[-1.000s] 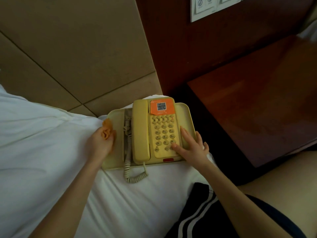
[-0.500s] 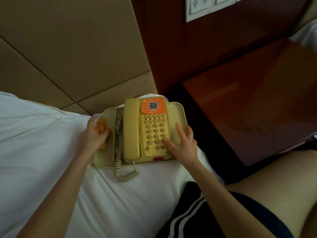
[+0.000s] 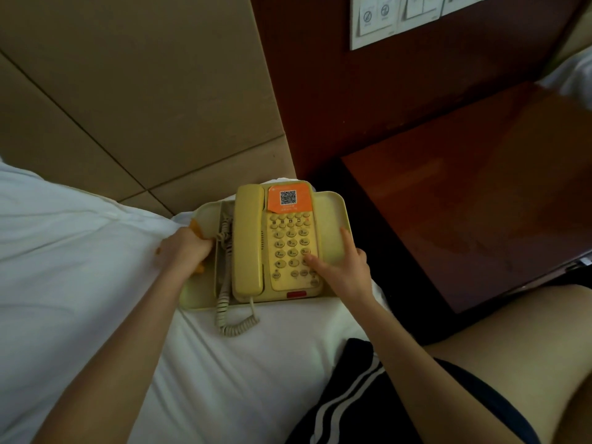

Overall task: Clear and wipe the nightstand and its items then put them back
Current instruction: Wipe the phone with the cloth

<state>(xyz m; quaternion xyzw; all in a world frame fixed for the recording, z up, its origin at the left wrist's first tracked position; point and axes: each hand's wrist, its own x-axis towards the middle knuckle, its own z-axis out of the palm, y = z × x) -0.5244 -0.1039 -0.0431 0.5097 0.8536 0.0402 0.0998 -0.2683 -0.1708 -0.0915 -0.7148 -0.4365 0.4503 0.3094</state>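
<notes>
Yellow phone [image 3: 278,241] sits in its tray [image 3: 331,213] on the white bed [image 3: 80,251], with the wooden bench [image 3: 480,203] just right of the phone. Left grip [image 3: 184,251], on the phone's left, is wrapped around an orange cloth [image 3: 196,227] on the tray. Right grip [image 3: 342,267] is released, fingers straight and resting on the phone's right side.

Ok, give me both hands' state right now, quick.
Left hand: closed around the orange cloth.
Right hand: open, straight fingers resting on the phone.
</notes>
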